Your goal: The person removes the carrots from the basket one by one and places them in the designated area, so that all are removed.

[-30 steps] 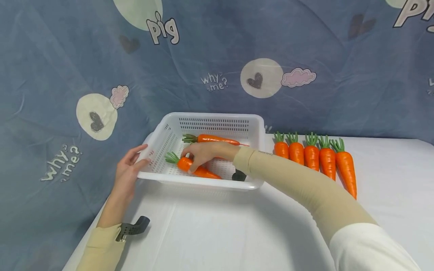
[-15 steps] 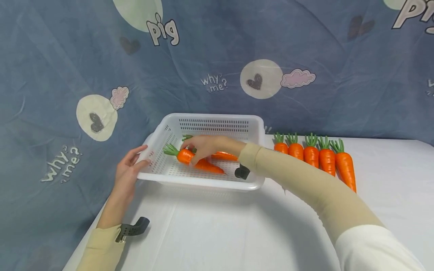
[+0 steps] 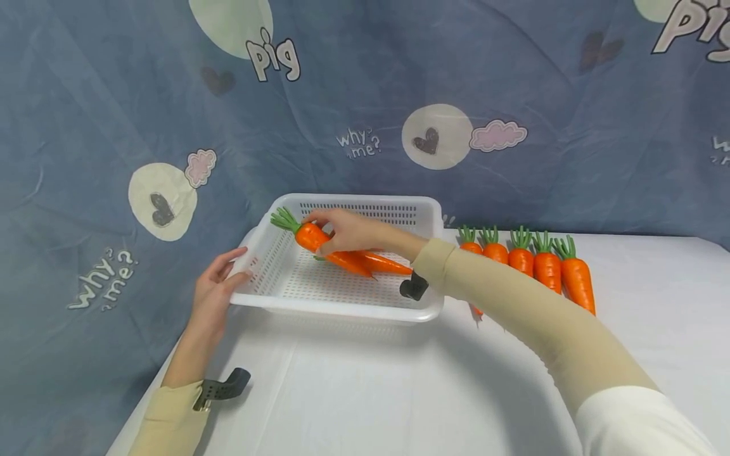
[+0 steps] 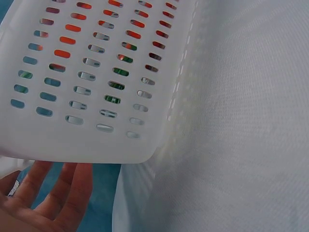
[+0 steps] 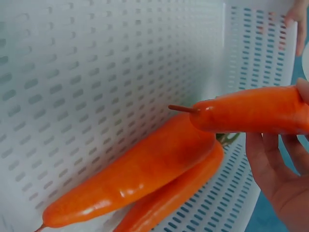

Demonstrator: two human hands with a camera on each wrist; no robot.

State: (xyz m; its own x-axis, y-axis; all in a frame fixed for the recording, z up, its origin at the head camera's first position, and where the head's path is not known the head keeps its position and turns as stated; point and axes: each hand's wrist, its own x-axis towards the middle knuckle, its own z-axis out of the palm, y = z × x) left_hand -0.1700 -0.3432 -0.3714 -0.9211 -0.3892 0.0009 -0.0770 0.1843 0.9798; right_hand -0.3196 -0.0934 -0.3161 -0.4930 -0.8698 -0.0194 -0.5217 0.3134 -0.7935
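My right hand (image 3: 355, 229) grips an orange carrot (image 3: 310, 237) with green stalks, thumb on the near side. That carrot is held up over the white perforated basket (image 3: 336, 309), its root tip toward the camera in the right wrist view. Two more carrots lie side by side on the basket floor, the upper carrot (image 5: 130, 176) against the lower carrot (image 5: 171, 195). In the head view my arm and the held carrot partly hide them. My left hand (image 3: 212, 292) holds the basket's left rim, thumb over it and fingers behind; the left wrist view shows the fingers (image 4: 79, 193) at the rim.
A row of several carrots (image 3: 547, 269) lies on the white table (image 3: 353, 386) right of the basket, partly behind my right sleeve (image 3: 513, 304). A blue printed cloth (image 3: 319, 95) hangs behind the basket. Dark devices sit on both wrists.
My right hand has lifted the carrot off the basket floor and carried it toward the back, over the other carrots. The left hand stays on the rim.
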